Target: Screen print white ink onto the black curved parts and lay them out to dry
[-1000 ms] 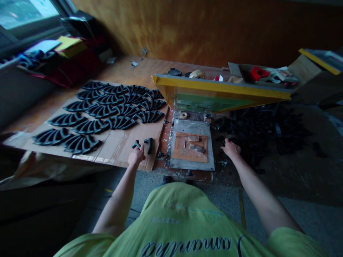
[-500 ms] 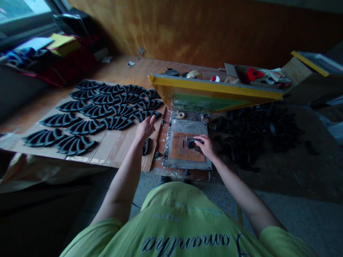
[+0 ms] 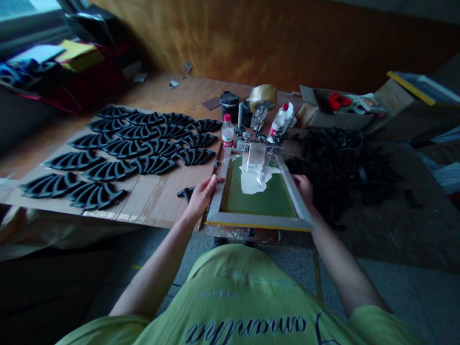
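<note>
A screen printing frame [image 3: 305, 218] lies lowered over the base plate, its green mesh [image 3: 257, 203] facing up. White ink [image 3: 253, 184] is spread on the upper part of the mesh, below a pale squeegee-like block [image 3: 256, 155]. My left hand [image 3: 204, 194] is closed on the frame's left side. On the right side, my right hand [image 3: 304, 188] grips the frame, its fingers partly hidden. A black curved part [image 3: 185, 192] lies on the cardboard beside my left hand. The plate under the frame is hidden.
Rows of black curved parts [image 3: 125, 143] cover the cardboard [image 3: 151, 191] at left. A dark heap of similar parts [image 3: 345, 167] lies at right. Behind the frame stand bottles with red caps [image 3: 227, 132], black tubs [image 3: 229, 106] and a tape roll [image 3: 263, 97]. An open box [image 3: 334, 122] sits farther right.
The raised screen frame has come down flat over the plate. My right hand has left the black part there, and both hands have moved onto the frame's sides.
</note>
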Motion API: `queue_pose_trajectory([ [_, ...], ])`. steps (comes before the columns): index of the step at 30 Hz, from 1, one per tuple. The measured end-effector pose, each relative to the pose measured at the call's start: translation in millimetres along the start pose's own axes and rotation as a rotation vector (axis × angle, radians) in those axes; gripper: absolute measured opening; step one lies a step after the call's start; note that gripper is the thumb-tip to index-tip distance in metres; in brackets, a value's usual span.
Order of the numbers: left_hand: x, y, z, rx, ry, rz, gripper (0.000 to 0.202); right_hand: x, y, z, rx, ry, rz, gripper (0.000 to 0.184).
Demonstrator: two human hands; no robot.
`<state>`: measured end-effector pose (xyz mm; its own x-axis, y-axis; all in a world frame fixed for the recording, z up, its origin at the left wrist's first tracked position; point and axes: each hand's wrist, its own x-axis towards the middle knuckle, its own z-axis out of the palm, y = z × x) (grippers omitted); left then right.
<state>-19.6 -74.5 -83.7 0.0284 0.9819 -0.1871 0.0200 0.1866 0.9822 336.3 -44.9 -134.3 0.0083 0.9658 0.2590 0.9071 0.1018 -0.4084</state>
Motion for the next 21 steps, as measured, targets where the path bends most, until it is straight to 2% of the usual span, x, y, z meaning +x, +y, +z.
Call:
queue_pose_trajectory([
  [3,-5,-53,-0.9,0.089,-0.035,-0.112,0.068,30,-15,-11,0.008,0.101,0.029,0.039],
  [5,-2,-76,1.0,0.169,-0.008,-0.131,0.075,48,-42,-4,0.004,0.086,-0.090,0.051],
  [7,2,-89,2.2,0.230,0.013,-0.137,0.074,59,-71,10,-0.038,-0.005,-0.235,0.055],
  [10,8,-96,1.2,0.261,-0.002,-0.149,0.071,55,-97,33,-0.104,-0.207,-0.339,0.029],
  [12,11,-100,-0.7,0.276,-0.019,-0.163,0.069,39,-100,41,-0.127,-0.297,-0.390,0.012],
  [13,12,-102,-1.8,0.281,-0.029,-0.170,0.068,28,-97,43,-0.129,-0.322,-0.427,0.010],
  [17,14,-112,-4.3,0.276,-0.059,-0.167,0.067,-9,-81,27,-0.064,-0.397,-0.633,0.023],
  [21,14,-114,-4.2,0.261,-0.064,-0.156,0.067,-8,-76,6,-0.030,-0.505,-0.753,0.024],
])
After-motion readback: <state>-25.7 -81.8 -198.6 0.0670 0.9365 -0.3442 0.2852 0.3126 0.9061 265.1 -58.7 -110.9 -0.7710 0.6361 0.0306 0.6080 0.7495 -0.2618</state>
